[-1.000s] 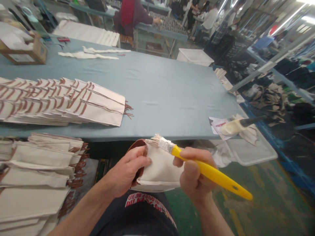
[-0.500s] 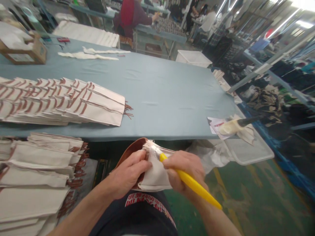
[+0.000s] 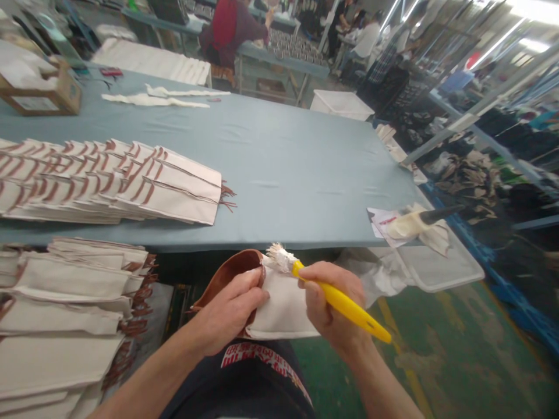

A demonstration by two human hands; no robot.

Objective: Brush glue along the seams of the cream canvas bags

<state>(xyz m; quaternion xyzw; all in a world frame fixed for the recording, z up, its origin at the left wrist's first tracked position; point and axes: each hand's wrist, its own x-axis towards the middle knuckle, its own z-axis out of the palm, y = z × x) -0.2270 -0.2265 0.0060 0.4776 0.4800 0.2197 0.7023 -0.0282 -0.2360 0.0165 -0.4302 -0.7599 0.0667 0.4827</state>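
Low in the middle of the head view, my left hand [image 3: 233, 305] grips a cream fabric piece [image 3: 282, 302] with a brown leather flap [image 3: 233, 270] at its left end. The fingers press along the seam where brown meets cream. My right hand [image 3: 334, 297] is closed round the yellow handle of a brush [image 3: 349, 308]. White paste cakes the bristles, which sit at the top edge of the fabric, near the left fingertips; whether they touch it I cannot tell.
A blue-grey table [image 3: 297, 174] spans the front, bearing overlapping cream-and-brown pieces [image 3: 174, 180] at left. Further pieces [image 3: 65, 349] are stacked lower left. At right, a paste-coated tool [image 3: 410, 224] lies by a clear plastic tray [image 3: 445, 270]. A cardboard box [image 3: 43, 90] stands far left. A person [image 3: 231, 32] works behind.
The brush has lifted slightly from the seam and its bristles have moved a little up and right. My right hand moved with it; the left hand keeps its hold.
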